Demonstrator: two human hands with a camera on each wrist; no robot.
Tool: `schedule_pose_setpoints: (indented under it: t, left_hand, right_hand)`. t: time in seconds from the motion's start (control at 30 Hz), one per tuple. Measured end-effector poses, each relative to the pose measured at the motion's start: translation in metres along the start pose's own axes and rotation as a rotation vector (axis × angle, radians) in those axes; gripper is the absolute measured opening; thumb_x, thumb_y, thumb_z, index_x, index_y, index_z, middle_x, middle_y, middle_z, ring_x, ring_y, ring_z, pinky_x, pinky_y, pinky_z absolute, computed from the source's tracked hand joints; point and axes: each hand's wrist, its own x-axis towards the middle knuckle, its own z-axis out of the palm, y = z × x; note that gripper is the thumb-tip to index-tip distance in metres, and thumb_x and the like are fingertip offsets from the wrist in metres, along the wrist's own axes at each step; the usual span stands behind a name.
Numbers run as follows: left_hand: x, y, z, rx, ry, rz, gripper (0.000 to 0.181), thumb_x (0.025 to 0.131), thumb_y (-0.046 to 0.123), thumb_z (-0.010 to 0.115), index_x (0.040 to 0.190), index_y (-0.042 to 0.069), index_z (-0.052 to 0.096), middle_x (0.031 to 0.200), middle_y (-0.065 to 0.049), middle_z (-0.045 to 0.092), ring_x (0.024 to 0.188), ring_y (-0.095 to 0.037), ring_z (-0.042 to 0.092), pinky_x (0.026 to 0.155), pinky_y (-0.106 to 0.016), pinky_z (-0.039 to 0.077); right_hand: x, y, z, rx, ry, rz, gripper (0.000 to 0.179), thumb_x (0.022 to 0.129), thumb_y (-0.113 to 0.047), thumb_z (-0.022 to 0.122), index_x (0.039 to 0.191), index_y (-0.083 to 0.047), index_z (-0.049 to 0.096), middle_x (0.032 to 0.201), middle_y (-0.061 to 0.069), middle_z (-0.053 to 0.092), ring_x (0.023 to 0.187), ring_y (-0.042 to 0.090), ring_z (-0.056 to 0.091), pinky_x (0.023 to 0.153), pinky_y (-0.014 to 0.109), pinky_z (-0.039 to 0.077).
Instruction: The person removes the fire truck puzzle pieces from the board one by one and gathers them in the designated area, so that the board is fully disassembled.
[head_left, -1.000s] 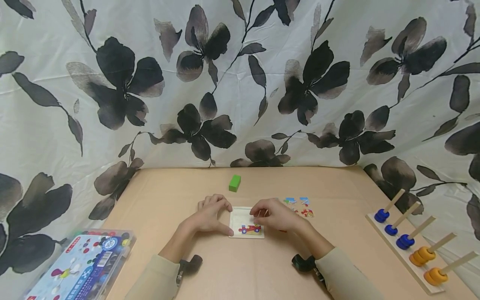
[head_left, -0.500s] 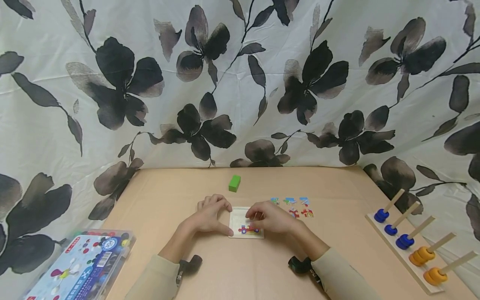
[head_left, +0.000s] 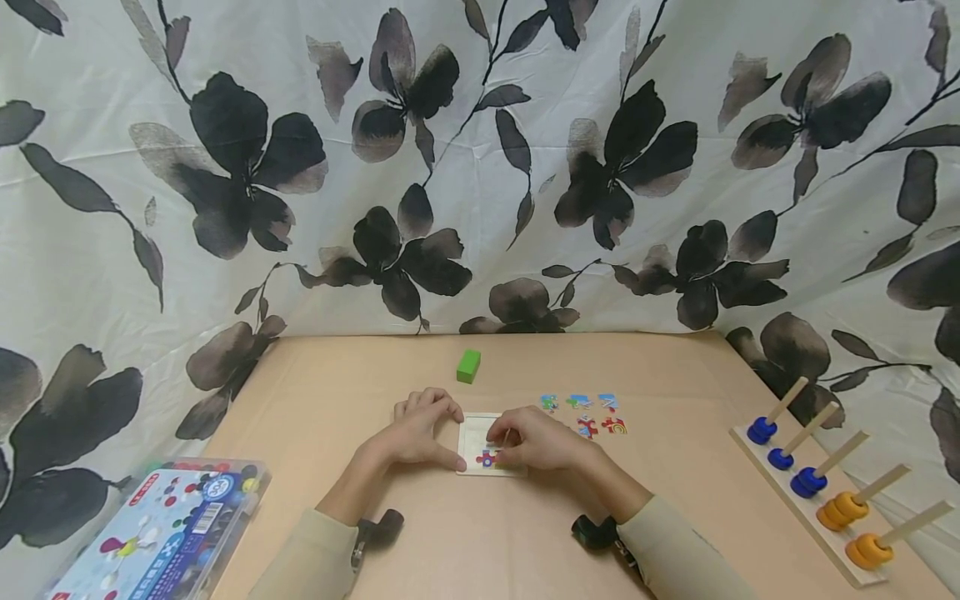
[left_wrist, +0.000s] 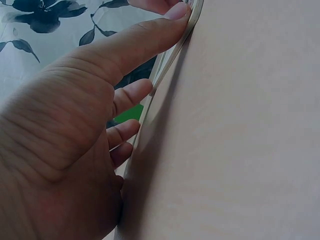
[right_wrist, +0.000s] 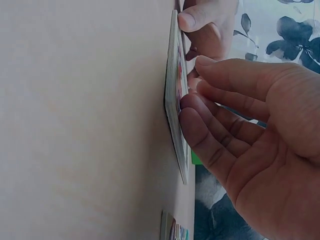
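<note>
A small white puzzle tray (head_left: 474,428) lies on the table between both hands, with a red vehicle puzzle piece (head_left: 485,459) showing in its lower part. My left hand (head_left: 422,429) steadies the tray's left side. Its thumb touches the near corner and its fairly straight fingers meet the edge, as the left wrist view also shows. Over the tray's right half is my right hand (head_left: 551,440), covering part of the picture. In the right wrist view its relaxed fingertips (right_wrist: 192,122) rest at the tray surface, and nothing shows between thumb and fingers.
Several loose puzzle pieces (head_left: 587,427) lie just right of the right hand. A green block (head_left: 468,366) stands farther back. At the right is a peg board (head_left: 810,508) with blue and orange rings; at the left, a clear plastic case (head_left: 161,533).
My right hand has shifted left and slightly nearer over the tray, covering more of the vehicle picture and uncovering loose pieces behind it. My left hand has stayed put.
</note>
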Motion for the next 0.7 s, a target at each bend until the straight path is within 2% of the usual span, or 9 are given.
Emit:
schedule_pose_setpoints:
  t: [0.3,0.57,0.7]
  left_hand:
    - [0.0002,-0.0009,0.0003,-0.002,-0.001,0.004,0.067,0.06,0.059,0.094,0.113,0.031,0.063,0.144,0.0,0.046,0.132,-0.03,0.036,0.105,-0.051,0.023]
    - [0.001,-0.0017,0.0006,-0.008,-0.006,0.001,0.067,0.06,0.06,0.094,0.113,0.033,0.062,0.144,0.001,0.045,0.133,-0.03,0.035,0.107,-0.053,0.022]
    - [0.0006,-0.0001,-0.0003,-0.023,-0.001,0.004,0.067,0.06,0.058,0.095,0.112,0.031,0.063,0.142,0.001,0.046,0.134,-0.03,0.035,0.105,-0.052,0.022]
  right_hand:
    - [0.0019,-0.0043,0.0023,-0.045,-0.003,-0.026,0.018,0.088,-0.009,0.082,0.104,-0.004,0.076,0.092,0.001,0.072,0.079,0.003,0.061,0.075,0.021,0.052]
    - [0.004,-0.0067,0.0068,-0.089,-0.006,-0.024,0.016,0.088,-0.006,0.081,0.103,-0.004,0.077,0.09,0.002,0.068,0.082,0.01,0.059,0.074,0.022,0.05]
    - [0.004,-0.0078,0.0072,-0.105,-0.007,-0.031,0.016,0.087,-0.006,0.082,0.102,-0.004,0.077,0.09,0.001,0.068,0.081,0.009,0.06,0.074,0.021,0.05]
